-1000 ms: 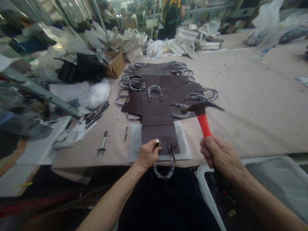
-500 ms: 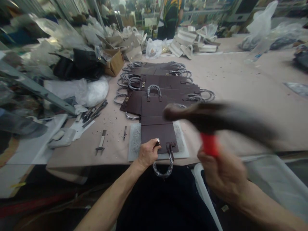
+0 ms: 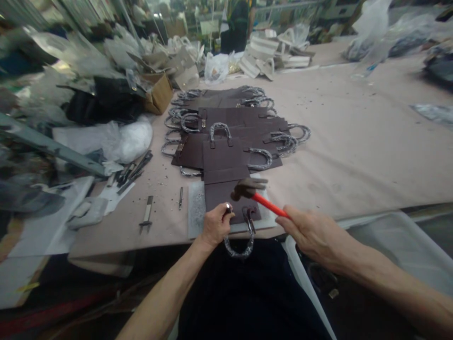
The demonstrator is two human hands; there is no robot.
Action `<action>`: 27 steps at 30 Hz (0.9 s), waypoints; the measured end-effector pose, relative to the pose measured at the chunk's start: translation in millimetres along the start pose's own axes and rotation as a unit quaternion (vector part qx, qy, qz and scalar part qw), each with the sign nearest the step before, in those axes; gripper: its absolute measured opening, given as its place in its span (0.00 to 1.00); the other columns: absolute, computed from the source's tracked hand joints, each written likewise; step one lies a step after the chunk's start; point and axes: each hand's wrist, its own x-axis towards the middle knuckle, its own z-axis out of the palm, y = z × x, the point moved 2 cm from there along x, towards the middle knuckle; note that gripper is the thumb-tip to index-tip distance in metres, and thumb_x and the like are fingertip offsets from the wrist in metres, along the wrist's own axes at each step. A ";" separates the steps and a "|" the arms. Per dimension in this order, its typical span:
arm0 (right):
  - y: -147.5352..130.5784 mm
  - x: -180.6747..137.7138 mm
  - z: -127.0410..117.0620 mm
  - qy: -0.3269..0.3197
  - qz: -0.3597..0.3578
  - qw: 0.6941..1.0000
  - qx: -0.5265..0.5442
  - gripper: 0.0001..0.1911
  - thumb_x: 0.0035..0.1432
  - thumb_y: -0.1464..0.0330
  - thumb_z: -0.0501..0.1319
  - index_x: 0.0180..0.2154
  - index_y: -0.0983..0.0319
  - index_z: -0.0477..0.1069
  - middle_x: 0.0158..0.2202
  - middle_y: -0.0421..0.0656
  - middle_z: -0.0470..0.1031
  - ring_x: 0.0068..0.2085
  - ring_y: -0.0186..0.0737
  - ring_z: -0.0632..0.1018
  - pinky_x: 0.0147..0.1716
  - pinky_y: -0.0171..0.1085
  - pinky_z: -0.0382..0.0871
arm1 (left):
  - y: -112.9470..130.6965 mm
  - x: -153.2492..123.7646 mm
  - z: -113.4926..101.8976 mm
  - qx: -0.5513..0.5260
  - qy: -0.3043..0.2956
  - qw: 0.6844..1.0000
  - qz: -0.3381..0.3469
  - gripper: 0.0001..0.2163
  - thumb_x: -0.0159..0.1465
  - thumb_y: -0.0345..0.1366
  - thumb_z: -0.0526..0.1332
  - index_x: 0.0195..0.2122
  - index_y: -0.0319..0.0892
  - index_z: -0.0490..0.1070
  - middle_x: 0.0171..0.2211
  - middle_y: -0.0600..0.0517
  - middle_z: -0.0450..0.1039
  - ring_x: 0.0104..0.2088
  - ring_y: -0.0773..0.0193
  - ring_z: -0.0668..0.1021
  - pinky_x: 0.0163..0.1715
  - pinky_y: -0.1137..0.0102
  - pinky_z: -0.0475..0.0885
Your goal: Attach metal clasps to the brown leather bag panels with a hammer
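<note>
A dark brown leather bag piece (image 3: 226, 194) lies on a grey pad (image 3: 197, 208) at the table's near edge, its wrapped loop handle (image 3: 240, 244) hanging over the edge. My left hand (image 3: 214, 226) pinches a small shiny metal punch (image 3: 227, 207) upright on the piece's near edge. My right hand (image 3: 311, 233) grips the red handle of a hammer (image 3: 255, 193). The dark hammer head hovers just above and right of the punch.
Several more brown bag pieces with wrapped handles (image 3: 233, 125) are spread behind. Small tools (image 3: 146, 215) lie left of the pad. Bags, plastic and a cardboard box (image 3: 157, 94) pile up at left. A white bin (image 3: 385, 245) sits at right. A person (image 3: 235, 26) stands at the far end.
My right hand raised the hammer up toward the camera, then swung it down to just above the punch. The left hand stayed pinched on the punch.
</note>
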 end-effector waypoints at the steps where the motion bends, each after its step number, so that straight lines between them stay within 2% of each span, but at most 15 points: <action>1: 10.9 4.2 1.1 0.006 0.027 0.999 0.032 0.20 0.69 0.53 0.46 0.30 0.58 0.61 0.20 0.39 0.64 0.21 0.36 0.64 0.24 0.37 0.50 | 0.5 0.2 -0.5 -0.004 -0.004 1.000 -0.003 0.05 0.63 0.28 0.63 0.39 0.43 0.74 0.33 0.52 0.80 0.34 0.62 0.82 0.39 0.71 0.77; 5: 69.0 25.3 23.2 -0.011 0.169 0.970 0.176 0.21 0.67 0.52 0.45 0.30 0.58 0.61 0.20 0.37 0.62 0.19 0.35 0.64 0.22 0.35 0.57 | 2.3 0.5 -3.1 -0.010 -0.022 1.000 -0.011 0.04 0.65 0.31 0.62 0.40 0.44 0.73 0.35 0.52 0.80 0.36 0.62 0.83 0.41 0.70 0.78; 8: 110.3 38.4 46.0 0.002 0.249 0.957 0.150 0.20 0.69 0.56 0.45 0.34 0.60 0.67 0.22 0.40 0.66 0.20 0.37 0.67 0.23 0.36 0.61 | 3.2 0.8 -6.5 -0.018 -0.041 0.999 -0.012 0.05 0.67 0.33 0.62 0.44 0.44 0.74 0.39 0.50 0.80 0.40 0.62 0.83 0.45 0.68 0.78; 10: 124.4 44.1 57.0 0.037 0.259 0.962 0.078 0.17 0.68 0.59 0.49 0.37 0.63 0.70 0.27 0.46 0.71 0.26 0.42 0.73 0.29 0.40 0.66 | 3.9 1.6 -9.1 -0.026 -0.054 0.998 -0.003 0.08 0.68 0.33 0.61 0.48 0.43 0.73 0.42 0.49 0.81 0.43 0.61 0.83 0.48 0.67 0.78; 12: 122.2 48.0 64.2 0.109 0.217 0.970 -0.013 0.16 0.67 0.62 0.53 0.44 0.66 0.72 0.36 0.55 0.75 0.35 0.51 0.76 0.37 0.46 0.68 | 4.5 3.0 -11.3 -0.031 -0.062 0.998 0.004 0.09 0.69 0.33 0.61 0.49 0.43 0.74 0.42 0.49 0.81 0.44 0.61 0.83 0.49 0.67 0.77; 15: 89.8 53.8 75.6 0.235 0.036 0.966 -0.099 0.19 0.67 0.63 0.54 0.54 0.67 0.70 0.52 0.61 0.72 0.50 0.60 0.74 0.49 0.55 0.68 | 5.6 5.5 -13.5 -0.027 -0.060 0.998 0.002 0.06 0.67 0.32 0.62 0.44 0.43 0.75 0.40 0.50 0.81 0.42 0.62 0.83 0.47 0.69 0.78; 17: 61.8 60.1 87.5 0.251 -0.097 0.962 -0.048 0.19 0.68 0.64 0.56 0.55 0.66 0.70 0.57 0.58 0.70 0.55 0.58 0.72 0.54 0.54 0.67 | 6.5 7.1 -14.1 -0.023 -0.053 0.998 0.002 0.05 0.66 0.31 0.63 0.43 0.42 0.75 0.39 0.50 0.81 0.41 0.62 0.83 0.46 0.69 0.78; 19: 39.6 68.4 100.2 0.231 -0.182 0.956 0.019 0.16 0.68 0.65 0.57 0.54 0.63 0.71 0.56 0.54 0.71 0.55 0.54 0.72 0.55 0.52 0.68 | 7.1 8.3 -14.0 -0.019 -0.051 0.999 0.009 0.05 0.66 0.30 0.63 0.42 0.42 0.76 0.39 0.50 0.81 0.41 0.62 0.83 0.45 0.69 0.78; 22: 25.5 79.6 114.3 0.210 -0.208 0.953 0.067 0.13 0.66 0.69 0.58 0.50 0.61 0.74 0.53 0.51 0.73 0.53 0.53 0.72 0.54 0.53 0.67 | 6.6 8.7 -13.6 -0.016 -0.046 0.999 0.020 0.05 0.65 0.29 0.63 0.41 0.42 0.77 0.37 0.51 0.82 0.39 0.62 0.83 0.43 0.70 0.78; 27: 29.7 83.8 119.4 0.206 -0.211 0.950 0.100 0.15 0.61 0.72 0.58 0.50 0.63 0.74 0.54 0.51 0.73 0.54 0.52 0.71 0.56 0.54 0.66 | 5.1 8.8 -16.7 -0.027 -0.008 0.999 -0.015 0.04 0.65 0.30 0.65 0.39 0.42 0.78 0.36 0.51 0.83 0.37 0.63 0.84 0.41 0.72 0.79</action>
